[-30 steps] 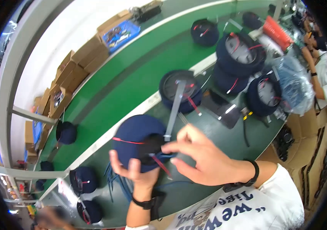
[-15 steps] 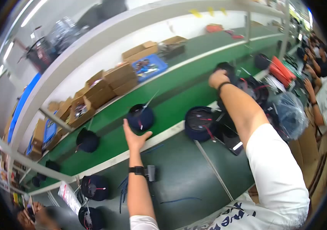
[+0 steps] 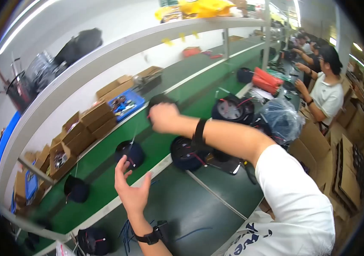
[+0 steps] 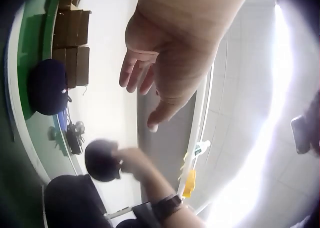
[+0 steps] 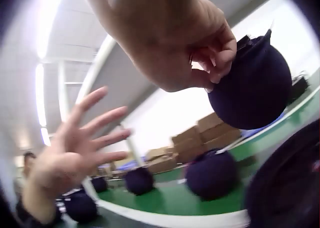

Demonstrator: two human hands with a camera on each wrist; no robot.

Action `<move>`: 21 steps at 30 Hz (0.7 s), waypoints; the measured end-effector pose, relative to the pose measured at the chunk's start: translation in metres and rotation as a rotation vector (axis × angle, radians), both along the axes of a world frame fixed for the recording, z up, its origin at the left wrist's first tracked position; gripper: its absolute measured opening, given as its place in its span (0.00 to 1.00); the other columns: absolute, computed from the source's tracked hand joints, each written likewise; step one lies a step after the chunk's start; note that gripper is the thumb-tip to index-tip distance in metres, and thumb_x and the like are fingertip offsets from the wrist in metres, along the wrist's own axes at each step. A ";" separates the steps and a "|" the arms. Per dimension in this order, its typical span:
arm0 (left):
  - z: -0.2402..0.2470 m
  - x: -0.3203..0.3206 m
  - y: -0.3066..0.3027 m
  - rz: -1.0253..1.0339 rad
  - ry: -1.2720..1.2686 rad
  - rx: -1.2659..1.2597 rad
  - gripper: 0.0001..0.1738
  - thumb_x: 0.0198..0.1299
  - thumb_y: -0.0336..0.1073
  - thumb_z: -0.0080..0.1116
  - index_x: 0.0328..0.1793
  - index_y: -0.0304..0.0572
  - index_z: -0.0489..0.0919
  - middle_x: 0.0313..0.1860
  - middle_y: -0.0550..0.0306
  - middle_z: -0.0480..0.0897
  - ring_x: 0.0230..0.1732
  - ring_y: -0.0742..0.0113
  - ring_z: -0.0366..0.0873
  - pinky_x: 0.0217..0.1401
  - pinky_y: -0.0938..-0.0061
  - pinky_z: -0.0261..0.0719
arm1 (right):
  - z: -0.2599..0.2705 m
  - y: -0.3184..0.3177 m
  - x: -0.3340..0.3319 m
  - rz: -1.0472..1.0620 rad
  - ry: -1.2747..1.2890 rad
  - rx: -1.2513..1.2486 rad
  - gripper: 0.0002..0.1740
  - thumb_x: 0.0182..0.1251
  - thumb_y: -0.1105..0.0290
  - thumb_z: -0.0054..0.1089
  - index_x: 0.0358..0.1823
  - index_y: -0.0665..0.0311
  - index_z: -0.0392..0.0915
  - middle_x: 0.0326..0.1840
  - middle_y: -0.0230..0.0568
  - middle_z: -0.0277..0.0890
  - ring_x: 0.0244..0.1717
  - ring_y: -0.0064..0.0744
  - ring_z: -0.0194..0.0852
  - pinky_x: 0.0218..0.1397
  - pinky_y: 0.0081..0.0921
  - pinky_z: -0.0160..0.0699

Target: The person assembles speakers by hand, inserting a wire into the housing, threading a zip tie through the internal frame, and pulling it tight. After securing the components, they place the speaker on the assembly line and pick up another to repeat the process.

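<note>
My right hand [image 3: 165,118] pinches the edge of a dark navy round cap-like piece [image 5: 252,85], held up over the green belt. In the right wrist view, thumb and fingertips of the right hand [image 5: 175,43] meet at its rim. My left hand [image 3: 133,190] is raised with fingers spread and holds nothing; it is near another navy piece [image 3: 130,154] on the belt. The left wrist view shows the left hand [image 4: 167,53] with fingers extended, and the held piece [image 4: 101,160] hanging from the right hand [image 4: 131,161].
Navy pieces with red wires, such as one [image 3: 186,152], stand along the green belt [image 3: 105,175] and dark table [image 3: 199,200]. Cardboard boxes [image 3: 98,121] and a blue tray [image 3: 126,104] line the far side. A plastic bag [image 3: 282,121] lies right; people sit beyond.
The right hand has swung left across the belt with the navy piece lifted. The left hand stays raised near the belt, fingers spread. The head view has turned upward and to the right.
</note>
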State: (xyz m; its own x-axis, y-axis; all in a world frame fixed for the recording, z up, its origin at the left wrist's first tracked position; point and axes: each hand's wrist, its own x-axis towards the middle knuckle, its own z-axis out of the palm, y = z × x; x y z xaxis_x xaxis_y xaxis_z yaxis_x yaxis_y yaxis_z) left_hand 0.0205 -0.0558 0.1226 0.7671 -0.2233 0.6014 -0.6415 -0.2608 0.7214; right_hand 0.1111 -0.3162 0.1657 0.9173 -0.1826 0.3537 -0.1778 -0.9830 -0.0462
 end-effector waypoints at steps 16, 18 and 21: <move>-0.084 -0.045 0.066 -0.484 0.301 0.274 0.67 0.17 0.37 0.95 0.75 0.49 0.75 0.84 0.42 0.68 0.82 0.41 0.70 0.83 0.52 0.69 | -0.084 0.015 -0.254 0.213 -0.036 1.292 0.07 0.77 0.73 0.62 0.46 0.71 0.82 0.30 0.33 0.83 0.24 0.23 0.78 0.31 0.23 0.77; -0.087 -0.028 0.058 -0.642 0.309 0.298 0.72 0.18 0.37 0.97 0.80 0.48 0.71 0.86 0.41 0.65 0.85 0.45 0.64 0.85 0.55 0.64 | -0.113 0.003 -0.253 0.367 0.110 1.150 0.10 0.81 0.70 0.57 0.54 0.70 0.81 0.31 0.34 0.82 0.26 0.24 0.79 0.31 0.24 0.79; -0.070 -0.012 0.048 -0.594 0.403 0.337 0.68 0.31 0.29 0.91 0.85 0.48 0.66 0.88 0.45 0.64 0.87 0.48 0.62 0.86 0.50 0.64 | -0.102 0.000 -0.248 0.404 0.340 1.418 0.16 0.84 0.66 0.54 0.64 0.68 0.77 0.35 0.37 0.82 0.32 0.22 0.82 0.33 0.25 0.81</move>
